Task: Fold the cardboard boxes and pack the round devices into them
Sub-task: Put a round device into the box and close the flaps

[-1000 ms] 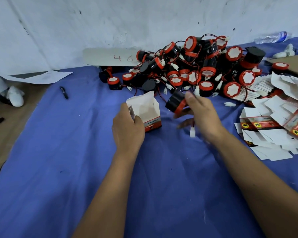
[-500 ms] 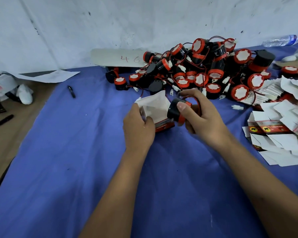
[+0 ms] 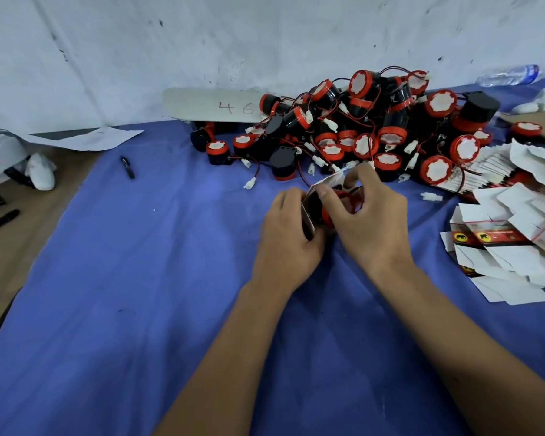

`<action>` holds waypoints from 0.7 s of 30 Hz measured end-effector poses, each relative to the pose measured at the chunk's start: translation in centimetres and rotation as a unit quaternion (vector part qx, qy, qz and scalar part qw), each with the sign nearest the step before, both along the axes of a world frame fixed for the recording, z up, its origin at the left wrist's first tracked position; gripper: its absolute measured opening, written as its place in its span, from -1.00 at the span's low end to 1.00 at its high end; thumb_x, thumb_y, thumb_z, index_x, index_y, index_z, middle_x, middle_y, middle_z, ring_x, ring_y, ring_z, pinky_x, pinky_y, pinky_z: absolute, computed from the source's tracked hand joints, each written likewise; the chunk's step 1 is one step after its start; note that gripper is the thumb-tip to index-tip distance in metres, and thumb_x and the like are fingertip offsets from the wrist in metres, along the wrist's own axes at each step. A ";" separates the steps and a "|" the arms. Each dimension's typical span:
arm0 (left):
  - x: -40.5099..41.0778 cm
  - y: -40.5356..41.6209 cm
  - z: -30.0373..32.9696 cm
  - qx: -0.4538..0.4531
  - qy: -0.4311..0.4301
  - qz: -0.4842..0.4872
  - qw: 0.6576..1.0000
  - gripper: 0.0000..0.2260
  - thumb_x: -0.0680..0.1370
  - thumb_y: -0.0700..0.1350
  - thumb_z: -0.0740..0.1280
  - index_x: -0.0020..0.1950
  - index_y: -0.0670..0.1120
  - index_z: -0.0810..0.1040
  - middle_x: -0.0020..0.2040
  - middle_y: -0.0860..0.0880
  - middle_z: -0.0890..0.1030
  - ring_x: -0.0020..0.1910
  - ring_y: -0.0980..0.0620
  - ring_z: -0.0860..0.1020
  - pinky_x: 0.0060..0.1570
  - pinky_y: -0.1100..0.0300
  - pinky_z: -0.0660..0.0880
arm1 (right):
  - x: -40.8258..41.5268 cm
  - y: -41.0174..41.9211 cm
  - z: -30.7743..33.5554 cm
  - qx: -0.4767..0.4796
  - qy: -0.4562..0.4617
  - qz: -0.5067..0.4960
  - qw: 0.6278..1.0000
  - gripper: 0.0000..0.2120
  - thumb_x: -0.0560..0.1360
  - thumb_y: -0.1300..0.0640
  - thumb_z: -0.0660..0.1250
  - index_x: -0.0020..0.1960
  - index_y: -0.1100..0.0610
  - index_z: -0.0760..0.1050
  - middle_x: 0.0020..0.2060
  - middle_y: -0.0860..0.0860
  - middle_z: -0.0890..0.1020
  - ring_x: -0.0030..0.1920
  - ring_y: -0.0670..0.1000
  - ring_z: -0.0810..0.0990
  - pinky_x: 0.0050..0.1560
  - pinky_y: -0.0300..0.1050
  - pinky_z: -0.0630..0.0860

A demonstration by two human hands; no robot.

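We see both hands meeting over the blue cloth (image 3: 139,309) that covers the surface, just in front of the heap of round devices (image 3: 375,127). Our left hand (image 3: 288,243) has its grip curled round the small cardboard box (image 3: 309,215), holding it by its side with the open end turned toward the right hand. Our right hand (image 3: 367,221) has its grip pinched on one round device (image 3: 328,212), black with a red rim, which sits at the mouth of the box, partly hidden by fingers; how far in it is we cannot tell. A white flap of the box stands up beside the right thumb.

Right of the heap lies a spread of flat unfolded boxes (image 3: 510,240), white with red and yellow print. Left of the heap, a black pen (image 3: 127,167) lies on the cloth. Behind the heap, a pale board marked "46" (image 3: 214,105) leans at the wall, and a plastic bottle (image 3: 510,75) lies to the far right of it.
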State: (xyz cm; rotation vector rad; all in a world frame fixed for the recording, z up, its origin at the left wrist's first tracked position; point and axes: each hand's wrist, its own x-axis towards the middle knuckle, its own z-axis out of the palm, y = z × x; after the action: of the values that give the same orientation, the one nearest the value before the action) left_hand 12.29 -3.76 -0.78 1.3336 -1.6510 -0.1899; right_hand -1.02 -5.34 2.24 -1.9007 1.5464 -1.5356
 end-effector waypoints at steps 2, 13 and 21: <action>0.3 -0.1 0.0 0.006 0.019 0.014 1.000 -0.78 0.51 -0.10 0.47 0.00 -0.08 0.45 -0.10 0.00 0.52 -0.20 0.11 0.42 -0.27 0.27 0.34 | 0.0 -0.2 0.0 0.004 0.051 0.026 0.998 -0.71 0.48 -0.22 0.42 -0.01 -0.02 0.50 -0.15 -0.10 0.56 -0.14 -0.11 0.52 -0.20 -0.47 0.35; 2.0 -0.1 0.6 0.031 0.058 -0.011 0.998 -0.90 0.44 -0.19 0.33 -0.10 -0.07 0.44 -0.25 -0.01 0.53 -0.28 -0.01 0.44 -0.29 -0.04 0.45 | -2.2 -1.2 -0.4 -0.057 0.269 0.081 0.958 -0.52 0.42 -0.04 0.53 0.31 0.02 0.58 0.13 0.02 0.45 0.17 0.06 0.37 0.03 -0.02 0.51; 2.0 0.3 0.9 0.035 0.044 -0.040 0.998 -0.81 0.47 -0.21 0.31 0.03 -0.26 0.54 -0.17 -0.17 0.58 -0.20 -0.18 0.52 -0.22 -0.17 0.47 | -2.0 -2.1 -1.0 -0.034 0.321 0.050 0.945 -0.57 0.46 -0.26 0.40 0.11 0.04 0.71 0.26 0.10 0.47 0.29 0.18 0.28 0.21 0.12 0.38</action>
State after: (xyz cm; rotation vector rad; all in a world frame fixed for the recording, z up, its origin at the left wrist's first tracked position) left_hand 14.33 -3.45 0.13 1.2932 -1.6380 -0.3525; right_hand -3.06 -7.43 1.24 -2.6479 1.5917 -0.9738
